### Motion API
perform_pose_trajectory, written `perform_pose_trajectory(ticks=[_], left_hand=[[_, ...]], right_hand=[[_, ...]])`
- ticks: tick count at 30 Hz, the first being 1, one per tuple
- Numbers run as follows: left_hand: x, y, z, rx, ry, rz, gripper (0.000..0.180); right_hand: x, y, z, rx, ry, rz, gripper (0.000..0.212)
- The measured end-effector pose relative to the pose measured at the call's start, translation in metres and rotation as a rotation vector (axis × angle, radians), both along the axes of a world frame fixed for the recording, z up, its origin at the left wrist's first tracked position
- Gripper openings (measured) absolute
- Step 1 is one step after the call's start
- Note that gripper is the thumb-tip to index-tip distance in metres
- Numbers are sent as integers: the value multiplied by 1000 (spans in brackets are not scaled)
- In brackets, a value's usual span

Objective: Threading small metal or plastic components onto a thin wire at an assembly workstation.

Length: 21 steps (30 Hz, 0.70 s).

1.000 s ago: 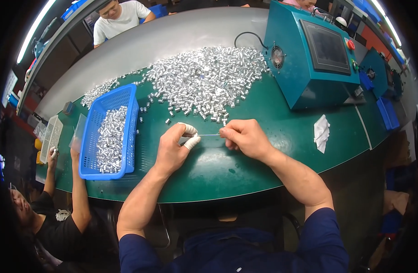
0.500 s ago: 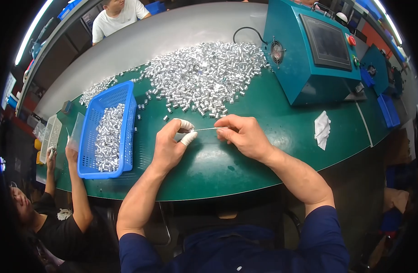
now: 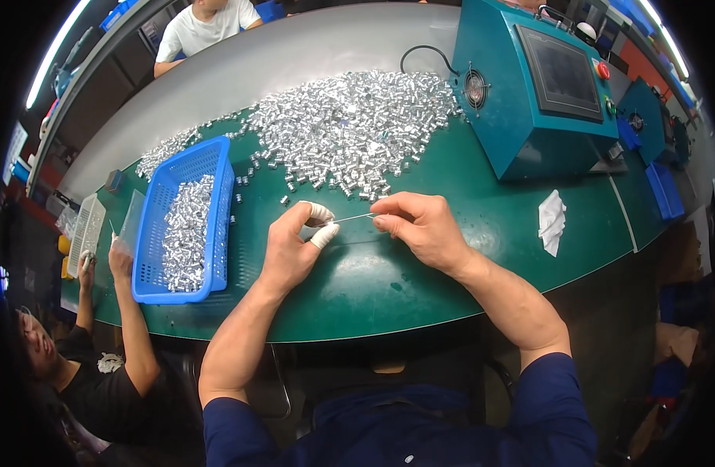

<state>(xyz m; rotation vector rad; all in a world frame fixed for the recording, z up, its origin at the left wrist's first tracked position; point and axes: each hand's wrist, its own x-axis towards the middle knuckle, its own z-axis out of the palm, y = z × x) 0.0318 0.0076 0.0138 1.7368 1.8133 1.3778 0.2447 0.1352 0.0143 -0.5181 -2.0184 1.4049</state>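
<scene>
White finger covers wrap the thumb and forefinger of my left hand (image 3: 290, 246). Those two fingers pinch a small silvery metal part, mostly hidden between the tips. My right hand (image 3: 422, 230) is bare and grips a thin metal rod (image 3: 353, 218) between thumb and forefinger. The rod's far end reaches the part at my left fingertips; whether it passes inside cannot be seen. Both hands are held over the green table mat (image 3: 357, 292). Beyond them spreads a large heap of small silvery metal cylinders (image 3: 346, 128).
Left of my hands stands a blue perforated basket (image 3: 221, 226) holding more cylinders. A teal machine (image 3: 501, 109) with a dark screen sits at the back right, near a crumpled white cloth (image 3: 551, 223). One co-worker (image 3: 132, 350) works at left; another person (image 3: 206, 31) sits across.
My right hand has risen slightly, so the rod slants up more toward it. My left hand stays nearly still. The person across has leaned, and an arm now rests at the table edge.
</scene>
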Motion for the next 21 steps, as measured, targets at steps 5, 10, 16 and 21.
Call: perform_pose_trajectory(ticks=[5, 10, 16, 21], left_hand=[[0, -1, -3, 69, 146, -26, 19], [2, 0, -3, 73, 162, -33, 20], [-1, 1, -3, 64, 100, 4, 19], [-1, 1, -3, 75, 119, -6, 19]], right_hand=[[-1, 4, 3, -272, -154, 44, 22], [3, 12, 1, -720, -110, 171, 27], [-3, -7, 2, -337, -4, 92, 28], [-2, -4, 0, -251, -103, 74, 28]])
